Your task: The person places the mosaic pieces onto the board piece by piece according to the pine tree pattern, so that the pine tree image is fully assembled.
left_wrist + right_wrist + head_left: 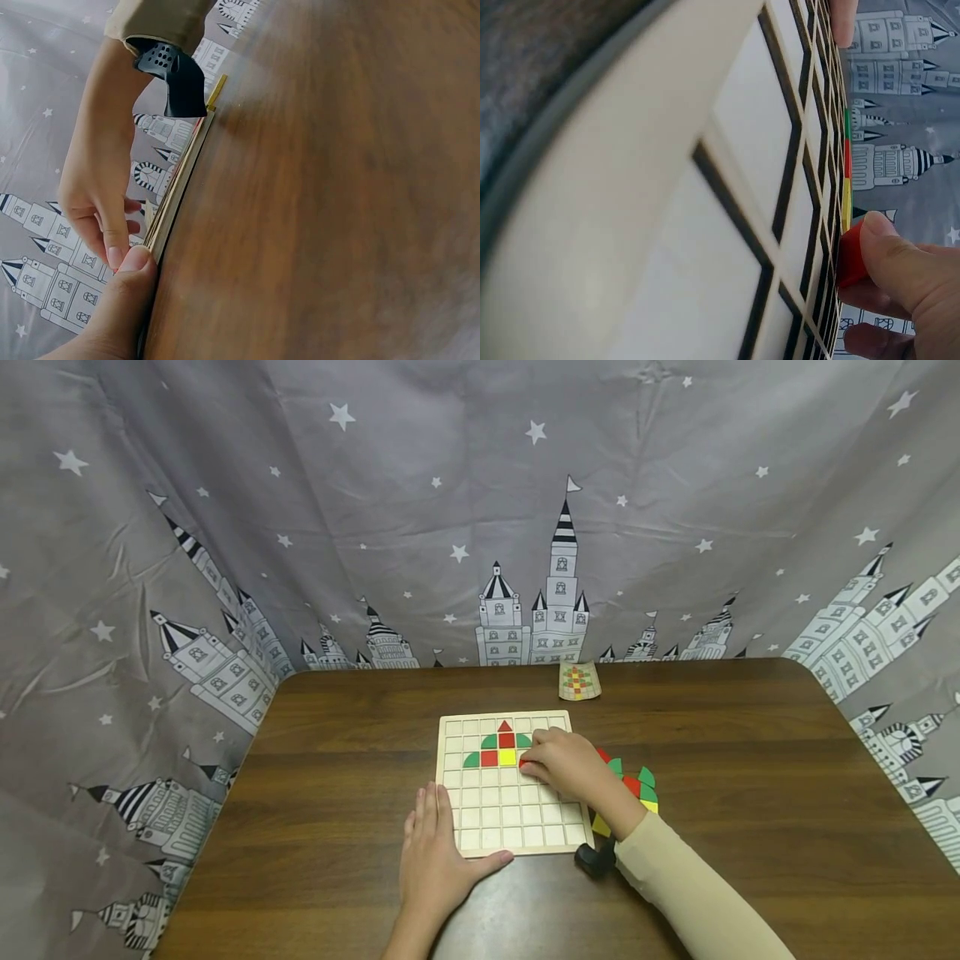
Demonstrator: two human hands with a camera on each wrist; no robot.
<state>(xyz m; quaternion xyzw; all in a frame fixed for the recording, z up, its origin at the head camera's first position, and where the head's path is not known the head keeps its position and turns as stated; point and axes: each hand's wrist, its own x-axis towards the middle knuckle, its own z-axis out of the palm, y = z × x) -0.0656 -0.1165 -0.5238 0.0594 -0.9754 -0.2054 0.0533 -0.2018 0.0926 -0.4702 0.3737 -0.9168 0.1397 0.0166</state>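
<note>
Pinching a red piece (851, 259) at the gridded board (510, 817), right fingers (892, 262); left fingers (431, 808) straight.

The right sleeve (697, 893) is plain beige. Beside its cuff (637, 847) a curved black wrist piece (184, 86) bears small round holes.

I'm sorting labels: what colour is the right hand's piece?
The piece is red, clearest in the right wrist view.

Left of the left hand (433, 868), the bench (315, 810) offers free room. Right of the gridded board (510, 816), sleeved forearm (693, 889) and loose tiles (632, 787) block passage.
</note>
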